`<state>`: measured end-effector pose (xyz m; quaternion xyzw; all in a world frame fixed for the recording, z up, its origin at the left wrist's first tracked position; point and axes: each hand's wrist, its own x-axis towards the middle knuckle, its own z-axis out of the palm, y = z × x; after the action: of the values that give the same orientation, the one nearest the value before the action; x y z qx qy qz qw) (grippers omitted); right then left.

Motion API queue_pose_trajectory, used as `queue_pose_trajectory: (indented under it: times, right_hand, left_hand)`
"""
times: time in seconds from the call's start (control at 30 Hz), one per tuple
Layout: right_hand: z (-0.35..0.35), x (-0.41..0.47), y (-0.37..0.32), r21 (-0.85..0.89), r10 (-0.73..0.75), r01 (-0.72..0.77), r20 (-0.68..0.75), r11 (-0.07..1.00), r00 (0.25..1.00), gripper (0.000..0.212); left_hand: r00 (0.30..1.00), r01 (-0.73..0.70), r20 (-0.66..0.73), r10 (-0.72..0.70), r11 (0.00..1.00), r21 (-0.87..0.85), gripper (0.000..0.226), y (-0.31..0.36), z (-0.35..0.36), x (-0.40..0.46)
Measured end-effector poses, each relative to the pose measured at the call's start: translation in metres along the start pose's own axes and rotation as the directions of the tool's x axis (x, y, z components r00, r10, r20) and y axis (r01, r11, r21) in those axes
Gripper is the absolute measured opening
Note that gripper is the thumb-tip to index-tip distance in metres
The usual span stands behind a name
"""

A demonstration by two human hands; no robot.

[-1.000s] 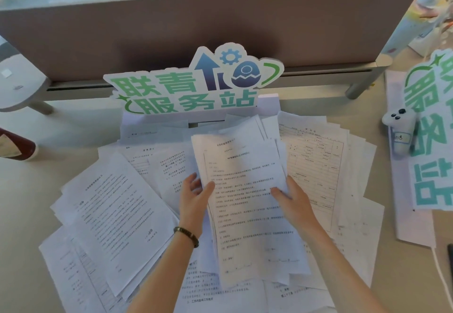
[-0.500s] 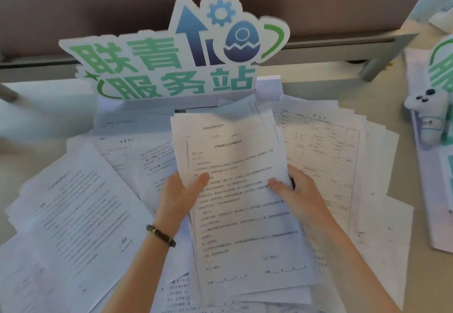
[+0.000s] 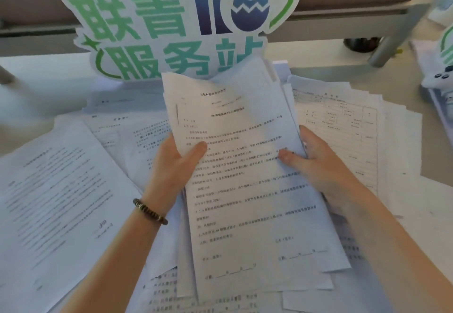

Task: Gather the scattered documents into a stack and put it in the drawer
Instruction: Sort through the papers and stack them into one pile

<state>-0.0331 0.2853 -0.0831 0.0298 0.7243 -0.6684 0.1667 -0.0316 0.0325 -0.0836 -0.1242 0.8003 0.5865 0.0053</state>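
A: Documents [image 3: 247, 178], a partial stack of printed sheets, are raised off the worktop [image 3: 36, 72] just in front of the green sign [image 3: 171, 30], their top edge overlapping the sign's lower lettering.

B: And the grip?

A: Both hands grasp that stack. The left hand [image 3: 176, 163] pinches its left edge, thumb on the top page, fingers behind. The right hand [image 3: 316, 160] does the same at the right edge, thumb pressed on the print.

B: What about the rest of the paper?

A: Loose sheets [image 3: 61, 190] lie fanned out on the worktop to the left of the sign and nearer the person, overlapping one another. Form sheets [image 3: 343, 129] with ruled tables spread to the right of the sign, partly under the right hand.

B: Anything else?

A: A beaded bracelet [image 3: 150, 211] circles the left wrist. A white object [image 3: 438, 80] with dark buttons sits well right of the sign; it is cut off by the frame edge, possibly a controller
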Motion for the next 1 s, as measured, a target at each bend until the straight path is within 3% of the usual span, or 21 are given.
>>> queue_pose_trajectory:
  times: [0.1, 0.17, 0.33, 0.4, 0.57, 0.73, 1.0]
  right_hand:
    - [-0.001, -0.008, -0.008, 0.069, -0.109, 0.11, -0.024, 0.991, 0.994, 0.034]
    - [-0.002, -0.014, -0.015, 0.084, -0.196, 0.198, -0.033, 0.977, 0.98, 0.038]
    - [0.002, -0.036, -0.032, 0.196, -0.324, 0.319, -0.01, 0.927, 0.946, 0.048]
    - [0.006, -0.043, -0.038, 0.215, -0.336, 0.327, 0.002, 0.92, 0.942, 0.048]
    - [0.014, -0.045, -0.042, 0.115, -0.348, 0.351, -0.051, 0.929, 0.936, 0.035]
    - [0.018, -0.029, -0.034, 0.051, -0.376, 0.382, -0.096, 0.923, 0.922, 0.031]
    - [0.01, -0.022, -0.044, 0.146, -0.386, 0.389, -0.053, 0.909, 0.921, 0.035]
  left_hand:
    - [0.991, -0.134, -0.008, 0.134, 0.991, -0.022, 0.039, 0.002, -0.003, -0.006]
    - [0.98, -0.196, 0.013, 0.2, 0.97, -0.146, 0.051, 0.003, -0.007, -0.008]
    - [0.976, -0.111, 0.112, 0.189, 0.863, -0.494, 0.065, 0.009, -0.015, -0.021]
    - [0.971, -0.08, 0.159, 0.18, 0.868, -0.49, 0.064, 0.012, -0.018, -0.032]
    - [0.964, 0.006, 0.232, 0.128, 0.865, -0.502, 0.029, 0.016, -0.028, -0.042]
    - [0.942, 0.151, 0.334, 0.031, 0.85, -0.505, 0.027, 0.011, -0.031, -0.027]
    - [0.911, 0.198, 0.411, 0.021, 0.853, -0.483, 0.037, 0.016, -0.037, -0.011]
